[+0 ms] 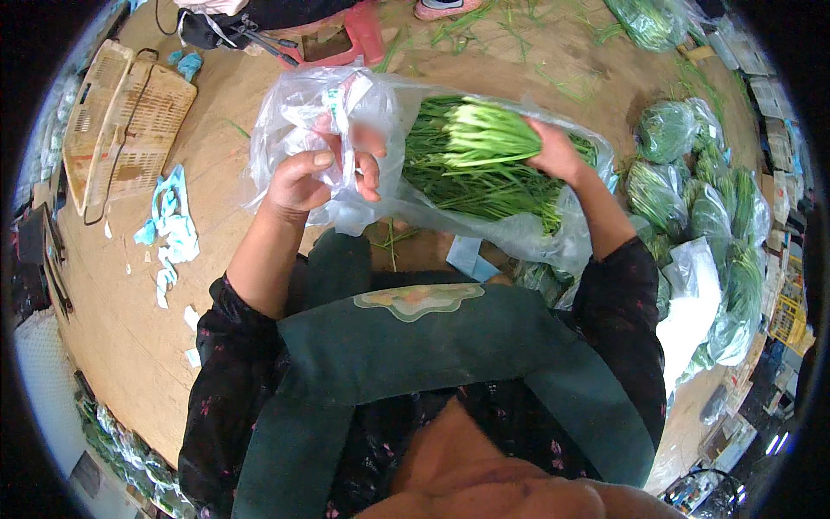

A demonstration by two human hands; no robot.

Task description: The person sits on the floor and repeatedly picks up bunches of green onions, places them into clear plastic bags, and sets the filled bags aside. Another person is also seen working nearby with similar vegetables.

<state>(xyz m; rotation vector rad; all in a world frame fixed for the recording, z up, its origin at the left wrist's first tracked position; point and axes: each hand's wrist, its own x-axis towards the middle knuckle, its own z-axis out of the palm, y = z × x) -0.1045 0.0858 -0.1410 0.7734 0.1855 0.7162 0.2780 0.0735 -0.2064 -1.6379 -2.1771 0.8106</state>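
Note:
My right hand (554, 149) grips a bunch of garlic chives (489, 133), its pale cut ends pointing left. Beneath the bunch, more green chives (480, 194) lie in a large open clear plastic bag (512, 237). My left hand (324, 172) is raised over crumpled clear plastic (285, 117) left of the chives, its fingers curled around a narrow white strip (347, 139). Part of that hand is blurred, and how the strip runs between the fingers is unclear.
At left stands a stained plastic crate (142, 130), with blue-white scraps (175, 220) on the floor. Bagged green bundles (668, 130) and a white plastic sheet (690, 298) lie at right. A red plastic stool (363, 32) and a person's shoe (447, 8) are ahead.

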